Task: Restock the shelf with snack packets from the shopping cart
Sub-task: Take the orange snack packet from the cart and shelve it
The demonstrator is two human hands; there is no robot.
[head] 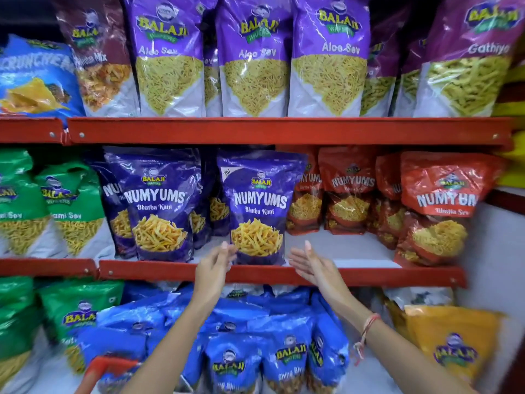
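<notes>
A dark purple Numyums Bhatha Kani packet (260,206) stands upright at the front of the middle shelf (281,275). My left hand (214,263) is just at the packet's lower left corner, fingers loosely apart, holding nothing. My right hand (309,264) is open, palm up, just right of the packet's base and apart from it. A second purple Numyums packet (159,203) stands to the left. A red cart edge (108,368) shows at the bottom left; its contents are hidden.
Red Numyums packets (437,206) fill the middle shelf's right side, with bare white shelf (349,245) in front of them. Green Balaji packets (71,206) stand at left. Purple Aloo Sev packets (252,55) line the top shelf. Blue packets (255,351) and a yellow packet (451,345) sit below.
</notes>
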